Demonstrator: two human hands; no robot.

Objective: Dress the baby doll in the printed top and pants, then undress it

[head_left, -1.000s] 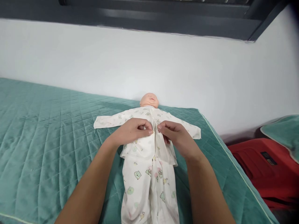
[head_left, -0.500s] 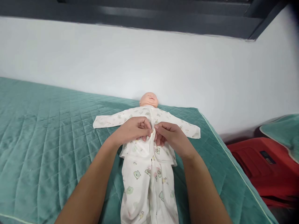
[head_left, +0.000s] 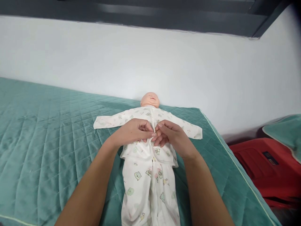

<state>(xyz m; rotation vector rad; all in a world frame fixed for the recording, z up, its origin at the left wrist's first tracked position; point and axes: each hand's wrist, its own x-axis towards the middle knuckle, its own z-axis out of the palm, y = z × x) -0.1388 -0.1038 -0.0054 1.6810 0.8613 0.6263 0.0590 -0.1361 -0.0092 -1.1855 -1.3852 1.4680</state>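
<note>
A baby doll [head_left: 150,99] lies on its back in a white printed shirt [head_left: 138,151] and matching trousers [head_left: 137,185], its sleeves spread wide. At the front opening of the shirt, my left hand [head_left: 138,130] pinches the fabric edge from the left. My right hand [head_left: 168,133] grips the other side of the opening, its fingertips nearly touching those of the left. Whatever small fastening lies between the fingertips is hidden by them.
A green quilted cover [head_left: 58,141] lies under the doll. Behind it rises a white wall [head_left: 117,59], with a dark beam [head_left: 141,15] above. A red plastic object [head_left: 265,166] and more green cloth [head_left: 285,133] are at the right.
Both hands stay at the shirt front. The fingertips have shifted slightly, the right fingers curling further inward and the cloth between them bunching a little.
</note>
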